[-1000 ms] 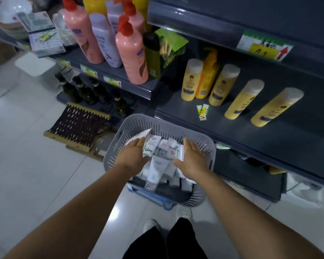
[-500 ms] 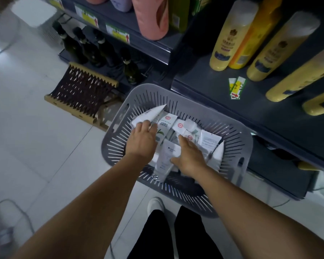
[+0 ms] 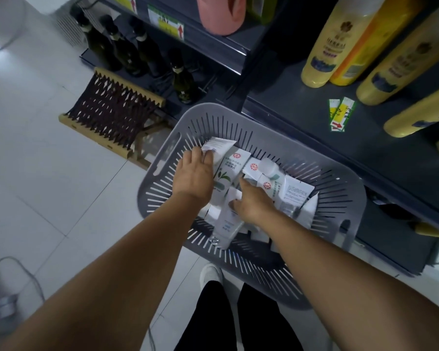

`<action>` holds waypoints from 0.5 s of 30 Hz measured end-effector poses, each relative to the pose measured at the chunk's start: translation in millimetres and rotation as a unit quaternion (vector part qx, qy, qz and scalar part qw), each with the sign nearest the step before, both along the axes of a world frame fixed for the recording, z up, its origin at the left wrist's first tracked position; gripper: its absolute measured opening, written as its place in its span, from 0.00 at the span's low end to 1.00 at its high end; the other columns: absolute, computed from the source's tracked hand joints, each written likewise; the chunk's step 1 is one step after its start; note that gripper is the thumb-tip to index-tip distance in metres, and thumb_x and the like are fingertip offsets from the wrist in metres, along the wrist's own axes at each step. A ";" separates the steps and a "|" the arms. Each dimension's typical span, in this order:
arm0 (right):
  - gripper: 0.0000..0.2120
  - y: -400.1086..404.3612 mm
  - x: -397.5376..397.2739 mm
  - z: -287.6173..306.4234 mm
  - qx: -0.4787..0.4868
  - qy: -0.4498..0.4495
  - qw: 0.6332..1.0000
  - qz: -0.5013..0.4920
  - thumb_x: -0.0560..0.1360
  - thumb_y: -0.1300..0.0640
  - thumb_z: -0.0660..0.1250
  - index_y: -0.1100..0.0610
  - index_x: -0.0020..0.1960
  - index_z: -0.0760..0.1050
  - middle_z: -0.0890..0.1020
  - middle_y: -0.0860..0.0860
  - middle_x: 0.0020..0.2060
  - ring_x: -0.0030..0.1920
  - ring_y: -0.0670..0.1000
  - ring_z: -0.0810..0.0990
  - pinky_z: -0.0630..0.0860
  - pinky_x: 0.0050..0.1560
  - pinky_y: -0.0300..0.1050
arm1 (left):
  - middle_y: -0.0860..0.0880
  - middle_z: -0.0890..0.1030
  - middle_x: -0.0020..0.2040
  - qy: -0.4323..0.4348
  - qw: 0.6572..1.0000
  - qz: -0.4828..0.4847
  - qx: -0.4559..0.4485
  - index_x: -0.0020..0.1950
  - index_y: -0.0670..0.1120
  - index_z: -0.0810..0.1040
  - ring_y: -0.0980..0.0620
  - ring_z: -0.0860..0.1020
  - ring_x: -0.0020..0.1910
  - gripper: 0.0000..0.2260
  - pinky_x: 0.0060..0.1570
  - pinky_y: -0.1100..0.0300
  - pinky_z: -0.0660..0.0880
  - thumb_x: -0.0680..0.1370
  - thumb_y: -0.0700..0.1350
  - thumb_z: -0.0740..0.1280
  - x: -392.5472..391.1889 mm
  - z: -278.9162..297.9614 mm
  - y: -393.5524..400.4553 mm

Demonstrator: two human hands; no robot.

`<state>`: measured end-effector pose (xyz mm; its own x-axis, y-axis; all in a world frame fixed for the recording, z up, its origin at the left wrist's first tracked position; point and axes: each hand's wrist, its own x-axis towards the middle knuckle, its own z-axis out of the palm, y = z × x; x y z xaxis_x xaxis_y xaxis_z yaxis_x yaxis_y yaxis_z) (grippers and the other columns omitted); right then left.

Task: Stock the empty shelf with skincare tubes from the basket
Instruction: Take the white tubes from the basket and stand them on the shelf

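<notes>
Hands are digging deeper into the basket (image 3: 162, 173) now — left hand (image 3: 194, 177) pinching a white tube (image 3: 219, 145), right hand (image 3: 254, 202) closing round another tube (image 3: 227, 221) — shelf (image 3: 302, 117) not yet stocked.

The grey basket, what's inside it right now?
The grey basket holds a heap of white skincare tubes, with the left hand and right hand reaching in. Lower tubes are covered.
</notes>
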<state>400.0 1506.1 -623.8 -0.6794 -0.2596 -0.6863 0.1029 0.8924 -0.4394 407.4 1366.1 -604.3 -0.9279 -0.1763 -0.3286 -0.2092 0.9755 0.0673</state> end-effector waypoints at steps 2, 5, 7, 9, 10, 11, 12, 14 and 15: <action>0.23 -4.0 0.5 -3.3 -0.005 0.000 1.000 -0.005 0.76 0.51 0.67 0.50 0.68 0.63 0.76 0.54 0.61 0.56 0.57 0.78 0.77 0.53 0.50 | 0.40 0.65 0.67 -0.011 0.999 0.024 0.028 0.72 0.45 0.61 0.42 0.64 0.67 0.23 0.65 0.51 0.65 0.77 0.39 0.61 -0.7 -1.0 -2.2; 0.21 -13.9 -3.5 -5.8 -0.025 0.022 0.999 -0.039 0.77 0.53 0.65 0.51 0.67 0.63 0.77 0.51 0.59 0.55 0.55 0.78 0.77 0.50 0.48 | 0.41 0.68 0.67 -0.010 0.998 0.041 0.046 0.71 0.46 0.62 0.42 0.66 0.66 0.19 0.65 0.50 0.66 0.80 0.44 0.58 -3.7 1.5 -7.2; 0.29 -16.0 -6.0 -4.1 -0.029 0.014 0.998 -0.050 0.78 0.56 0.64 0.49 0.74 0.56 0.76 0.51 0.61 0.57 0.55 0.78 0.77 0.52 0.47 | 0.42 0.67 0.66 0.003 0.995 0.069 0.070 0.72 0.45 0.63 0.42 0.66 0.65 0.19 0.63 0.49 0.67 0.81 0.45 0.57 -7.7 5.2 -9.6; 0.30 -12.5 -6.2 -1.4 -0.027 0.004 0.999 -0.041 0.79 0.59 0.61 0.50 0.76 0.53 0.75 0.51 0.65 0.62 0.56 0.76 0.74 0.56 0.47 | 0.42 0.65 0.67 -0.001 0.988 0.107 0.108 0.73 0.45 0.65 0.42 0.67 0.64 0.20 0.64 0.48 0.68 0.81 0.44 0.58 -9.9 6.6 -10.0; 0.28 -8.4 -5.8 -0.6 -0.026 0.003 0.999 -0.037 0.79 0.60 0.60 0.50 0.75 0.54 0.74 0.50 0.67 0.63 0.56 0.75 0.74 0.58 0.48 | 0.42 0.65 0.67 -0.008 0.984 0.125 0.125 0.73 0.46 0.65 0.41 0.68 0.63 0.20 0.63 0.48 0.68 0.81 0.44 0.58 -10.8 6.2 -10.2; 0.28 -3.4 -4.8 0.6 -0.027 0.006 0.999 -0.037 0.78 0.61 0.60 0.51 0.75 0.55 0.74 0.50 0.67 0.63 0.56 0.75 0.74 0.59 0.48 | 0.41 0.65 0.66 -0.019 0.980 0.141 0.139 0.72 0.47 0.65 0.40 0.70 0.63 0.19 0.63 0.48 0.69 0.80 0.44 0.58 -11.7 5.9 -10.5; 0.28 1.0 -3.3 1.6 -0.022 0.005 0.999 -0.039 0.78 0.62 0.60 0.51 0.74 0.55 0.75 0.51 0.66 0.63 0.57 0.75 0.74 0.59 0.49 | 0.40 0.66 0.66 -0.030 0.976 0.153 0.149 0.71 0.47 0.65 0.40 0.71 0.62 0.19 0.62 0.48 0.70 0.80 0.44 0.59 -12.4 6.2 -10.6; 0.27 6.9 1.8 3.1 -0.005 -0.004 1.000 -0.027 0.77 0.62 0.62 0.52 0.73 0.59 0.76 0.53 0.62 0.59 0.56 0.76 0.75 0.56 0.48 | 0.39 0.70 0.65 -0.047 0.973 0.163 0.154 0.70 0.48 0.65 0.39 0.73 0.61 0.18 0.59 0.48 0.71 0.80 0.43 0.60 -13.5 8.4 -11.1; 0.25 8.0 4.9 2.5 0.004 -0.004 1.000 -0.010 0.76 0.62 0.64 0.53 0.70 0.63 0.77 0.54 0.60 0.57 0.56 0.77 0.76 0.54 0.48 | 0.39 0.72 0.63 -0.050 0.972 0.167 0.156 0.69 0.47 0.64 0.39 0.73 0.61 0.19 0.58 0.49 0.71 0.79 0.43 0.62 -14.1 9.3 -11.5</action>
